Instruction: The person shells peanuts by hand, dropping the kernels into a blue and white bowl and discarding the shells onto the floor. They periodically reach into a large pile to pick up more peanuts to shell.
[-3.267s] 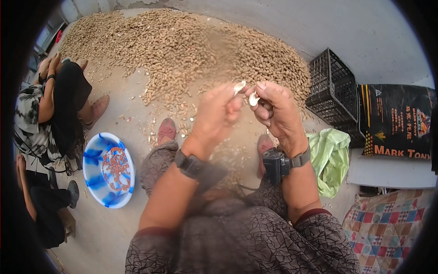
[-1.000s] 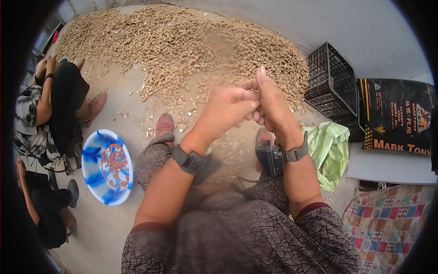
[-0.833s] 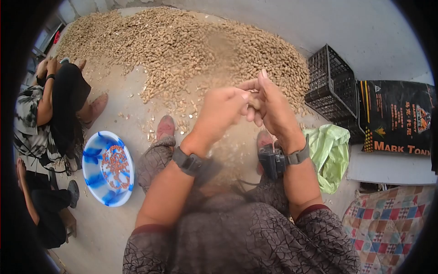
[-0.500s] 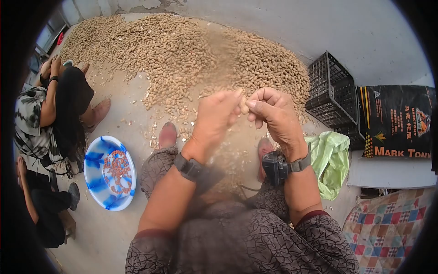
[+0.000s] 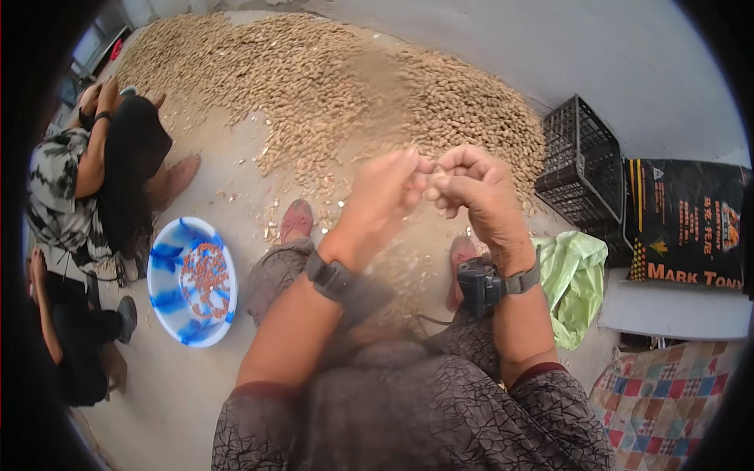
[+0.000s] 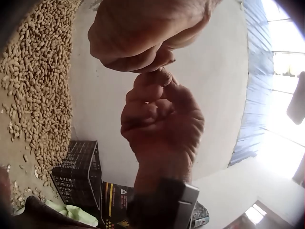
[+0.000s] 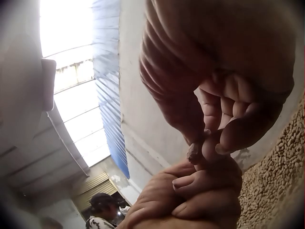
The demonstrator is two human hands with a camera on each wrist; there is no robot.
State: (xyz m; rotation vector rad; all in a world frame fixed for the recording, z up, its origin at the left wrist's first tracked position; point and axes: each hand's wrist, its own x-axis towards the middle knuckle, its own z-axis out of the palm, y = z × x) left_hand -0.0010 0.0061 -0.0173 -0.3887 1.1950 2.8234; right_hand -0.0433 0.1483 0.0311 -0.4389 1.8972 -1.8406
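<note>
My left hand (image 5: 378, 200) and right hand (image 5: 488, 202) meet in front of me, fingers curled and tips together. Between them is a small peanut (image 6: 165, 76), seen in the left wrist view at the right hand's (image 6: 162, 125) thumb and finger, against the fingertips of the left hand (image 6: 147, 31). In the right wrist view the peanut (image 7: 193, 152) sits at the right thumb tip, with the left hand (image 7: 195, 193) just below. The fingers partly hide it. Beyond the hands lies a large heap of unshelled peanuts (image 5: 306, 74).
A blue and white basin (image 5: 163, 298) with reddish kernels (image 5: 206, 275) stands at left, near two seated people (image 5: 63, 180) (image 5: 75, 345). At right are a black crate (image 5: 577, 157), a black printed sack (image 5: 687, 220), a green bag (image 5: 577, 286) and a checked cloth (image 5: 667, 400).
The pale opened shells seen in both hands earliest are no longer between the fingers. Since half a second ago the hands have come closer together, and the head view has shifted slightly.
</note>
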